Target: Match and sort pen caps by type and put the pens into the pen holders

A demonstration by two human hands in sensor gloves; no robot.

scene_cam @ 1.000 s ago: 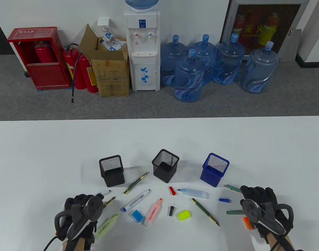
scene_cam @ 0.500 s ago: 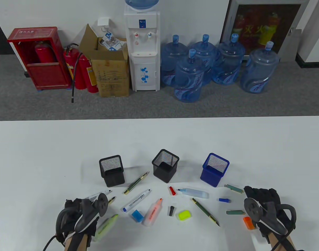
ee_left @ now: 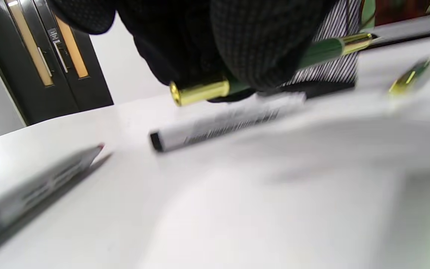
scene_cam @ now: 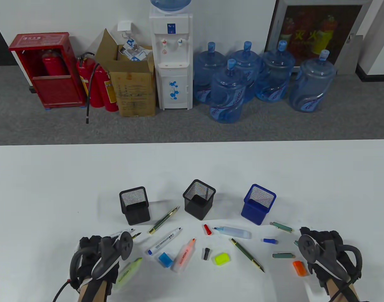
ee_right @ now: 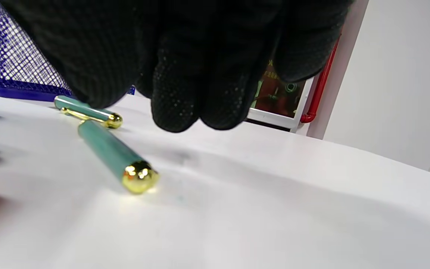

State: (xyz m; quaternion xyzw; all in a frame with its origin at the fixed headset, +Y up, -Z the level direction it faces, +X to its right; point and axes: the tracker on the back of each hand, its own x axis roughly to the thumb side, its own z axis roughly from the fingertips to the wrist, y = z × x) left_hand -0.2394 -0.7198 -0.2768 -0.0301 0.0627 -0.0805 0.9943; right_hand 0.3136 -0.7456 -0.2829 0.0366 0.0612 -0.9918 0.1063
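My left hand grips a green pen with gold ends just above the table; its nib pokes out past the tracker. A white marker lies right under those fingers. My right hand hovers at the right, fingers hanging over a green gold-tipped cap that lies on the table. Another green cap lies beyond it. Two black mesh holders and a blue one stand in a row.
Loose between the hands lie a green pen, a white marker, an orange highlighter, a yellow highlighter, a blue marker, another green pen and several caps, among them an orange one.
My left hand has closed on the green pen and raised its nib end. My right hand has drawn back to the right, uncovering the orange cap and part of a green cap.
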